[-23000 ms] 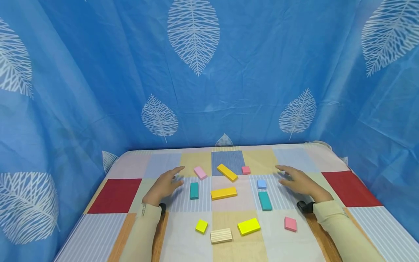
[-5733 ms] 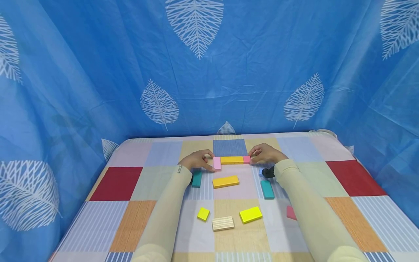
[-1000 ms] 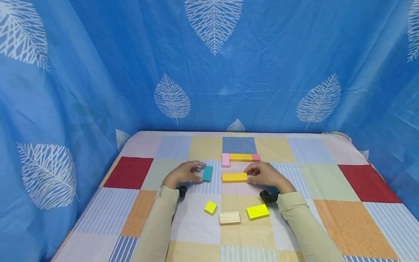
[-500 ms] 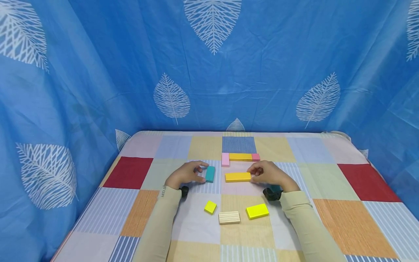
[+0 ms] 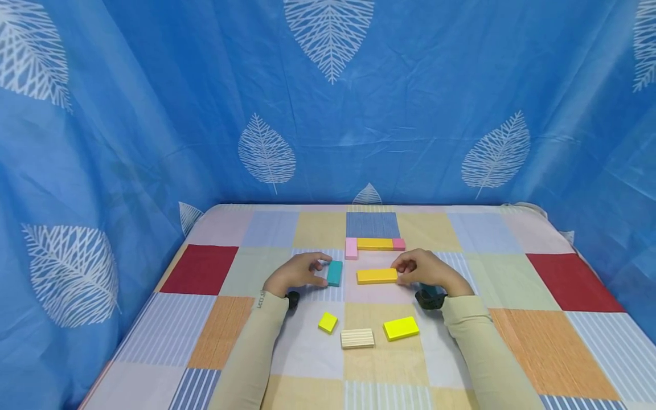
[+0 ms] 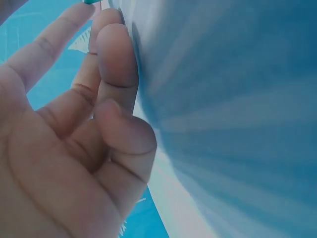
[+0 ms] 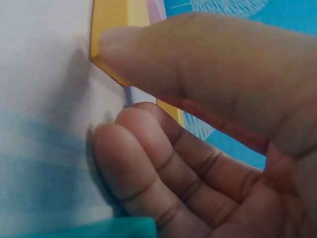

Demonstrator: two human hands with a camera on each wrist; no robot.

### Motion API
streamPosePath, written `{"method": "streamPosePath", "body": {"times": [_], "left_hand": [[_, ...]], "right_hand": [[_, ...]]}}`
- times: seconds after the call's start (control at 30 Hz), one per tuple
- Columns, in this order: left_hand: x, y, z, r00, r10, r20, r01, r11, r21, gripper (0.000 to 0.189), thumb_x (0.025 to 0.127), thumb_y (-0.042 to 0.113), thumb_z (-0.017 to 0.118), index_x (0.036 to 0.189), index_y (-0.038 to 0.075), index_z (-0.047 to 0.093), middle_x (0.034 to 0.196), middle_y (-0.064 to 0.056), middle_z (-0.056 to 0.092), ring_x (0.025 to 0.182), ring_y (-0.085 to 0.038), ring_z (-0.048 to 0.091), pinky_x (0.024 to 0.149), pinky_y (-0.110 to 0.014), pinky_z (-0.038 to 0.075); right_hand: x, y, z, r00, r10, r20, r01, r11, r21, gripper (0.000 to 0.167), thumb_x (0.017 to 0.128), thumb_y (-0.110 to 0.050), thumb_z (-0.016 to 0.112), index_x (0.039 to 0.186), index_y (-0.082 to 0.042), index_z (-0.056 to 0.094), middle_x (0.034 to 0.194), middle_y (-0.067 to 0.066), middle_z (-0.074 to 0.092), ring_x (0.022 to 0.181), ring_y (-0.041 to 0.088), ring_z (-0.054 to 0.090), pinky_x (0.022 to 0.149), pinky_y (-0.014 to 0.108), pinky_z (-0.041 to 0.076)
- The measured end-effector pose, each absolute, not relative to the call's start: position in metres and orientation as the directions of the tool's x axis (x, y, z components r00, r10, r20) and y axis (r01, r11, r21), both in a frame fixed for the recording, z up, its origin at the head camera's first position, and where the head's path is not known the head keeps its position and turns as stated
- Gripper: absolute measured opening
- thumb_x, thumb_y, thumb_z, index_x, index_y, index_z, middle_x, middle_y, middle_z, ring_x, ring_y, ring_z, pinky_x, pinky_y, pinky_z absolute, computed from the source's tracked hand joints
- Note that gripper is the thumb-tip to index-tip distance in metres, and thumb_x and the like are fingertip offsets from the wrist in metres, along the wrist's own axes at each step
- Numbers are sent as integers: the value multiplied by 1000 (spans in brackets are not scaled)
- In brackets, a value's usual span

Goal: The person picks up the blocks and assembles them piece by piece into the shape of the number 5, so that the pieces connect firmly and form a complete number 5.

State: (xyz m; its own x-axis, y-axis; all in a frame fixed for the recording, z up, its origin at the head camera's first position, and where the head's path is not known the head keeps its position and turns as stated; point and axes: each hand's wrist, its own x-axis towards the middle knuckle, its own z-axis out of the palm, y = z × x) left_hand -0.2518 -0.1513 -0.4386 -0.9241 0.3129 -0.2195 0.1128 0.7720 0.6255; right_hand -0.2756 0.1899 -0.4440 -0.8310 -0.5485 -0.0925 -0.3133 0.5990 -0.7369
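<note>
In the head view my left hand [image 5: 297, 272] holds a teal block [image 5: 335, 273], index finger and thumb at its left side. Only a sliver of teal shows by a fingertip in the left wrist view. My right hand [image 5: 425, 269] grips the right end of an orange-yellow block [image 5: 376, 276] that lies flat on the cloth. In the right wrist view the thumb presses on the end of this orange-yellow block [image 7: 111, 29], while the other fingers curl below. A gap separates the two held blocks. A second teal block [image 5: 429, 290] is partly hidden under the right wrist.
Behind the hands a pink block [image 5: 351, 249], another orange-yellow block [image 5: 374, 244] and a small rose block [image 5: 398, 244] touch in a row. Nearer lie a small yellow block [image 5: 328, 323], a ridged wooden block [image 5: 357, 338] and a yellow block [image 5: 401, 328]. Blue curtains surround the patchwork-covered table.
The back row was put together from loose blocks earlier. Over the last second both hands have shifted right, the teal block and the orange-yellow block moving with them.
</note>
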Motion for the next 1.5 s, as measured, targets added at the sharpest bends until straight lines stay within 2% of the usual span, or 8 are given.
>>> {"method": "streamPosePath", "body": {"times": [0.8,1.07,1.5], "left_hand": [[-249,-123,-436,-928,291,-234,120,825,552,61,92,19,89,149,18,66,126,-13,70,109,-28,61,104,-48,54],[-251,-120,-435,-931,279,-233,120,842,527,64,92,22,90,150,15,64,120,-11,69,100,-24,60,99,-44,56],[-251,-116,-432,-934,267,-237,108,844,526,54,94,22,88,143,12,69,117,-10,69,98,-24,59,95,-43,56]], "right_hand": [[-279,199,-445,-823,-561,-85,-291,547,-785,25,89,3,83,111,9,74,90,4,66,82,20,57,72,25,53],[-279,197,-445,-826,-553,-105,-273,556,-785,24,90,2,84,109,7,71,91,4,63,83,20,57,74,23,52],[-279,197,-444,-830,-546,-115,-262,564,-783,20,91,4,81,107,6,70,91,4,62,82,20,57,74,24,53]]}}
